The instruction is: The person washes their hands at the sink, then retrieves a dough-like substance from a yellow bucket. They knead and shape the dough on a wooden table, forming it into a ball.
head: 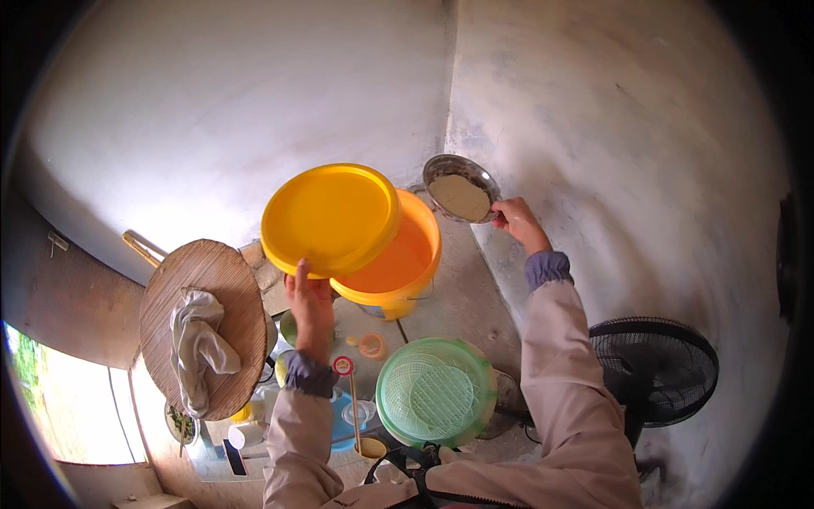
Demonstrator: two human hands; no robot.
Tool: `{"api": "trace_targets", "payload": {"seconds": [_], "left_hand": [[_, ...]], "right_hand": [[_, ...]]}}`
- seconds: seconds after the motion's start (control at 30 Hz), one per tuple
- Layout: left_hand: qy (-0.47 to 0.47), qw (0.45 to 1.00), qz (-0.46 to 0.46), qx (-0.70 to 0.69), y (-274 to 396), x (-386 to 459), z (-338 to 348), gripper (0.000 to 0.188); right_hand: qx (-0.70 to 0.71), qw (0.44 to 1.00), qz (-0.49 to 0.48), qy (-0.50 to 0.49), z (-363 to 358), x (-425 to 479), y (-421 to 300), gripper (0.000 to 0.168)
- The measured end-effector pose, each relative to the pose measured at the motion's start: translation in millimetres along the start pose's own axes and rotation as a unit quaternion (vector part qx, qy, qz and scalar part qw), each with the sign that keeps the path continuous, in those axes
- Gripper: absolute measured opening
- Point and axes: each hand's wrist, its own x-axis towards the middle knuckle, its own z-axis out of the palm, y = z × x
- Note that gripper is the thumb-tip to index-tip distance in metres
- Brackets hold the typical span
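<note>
With my left hand point(308, 308) I grip the near rim of a round yellow plastic lid point(331, 216), held tilted over the left part of a yellow bucket point(416, 286). The bucket's mouth is partly uncovered and shows an orange inside wall; what lies at its bottom cannot be made out. My right hand point(521, 223) pinches the rim of a metal bowl point(432, 168) to the right of the bucket, close to the wall corner. Pale beige powder point(459, 196) lies in the bowl.
A green plastic colander basket point(439, 391) stands in front of me. On the left, a crumpled cloth point(200, 337) rests on a round wooden board point(159, 312). A black fan point(655, 372) stands at right. An orange cup point(372, 345) and a phone point(235, 457) lie nearer.
</note>
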Motion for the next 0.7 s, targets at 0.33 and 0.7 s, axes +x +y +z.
{"api": "trace_targets", "payload": {"seconds": [0.33,0.7], "left_hand": [[-0.002,0.994,-0.089,0.06,-82.0,-7.2,-4.7,0.018],[-0.069,0.87,-0.298,0.387,-53.1,-8.6,-56.2,0.074]], "right_hand": [[0.23,0.955,-0.019,0.186,-3.2,-111.0,78.5,0.017],[0.175,0.951,-0.068,0.247,37.0,-343.8,129.8,0.019]]}}
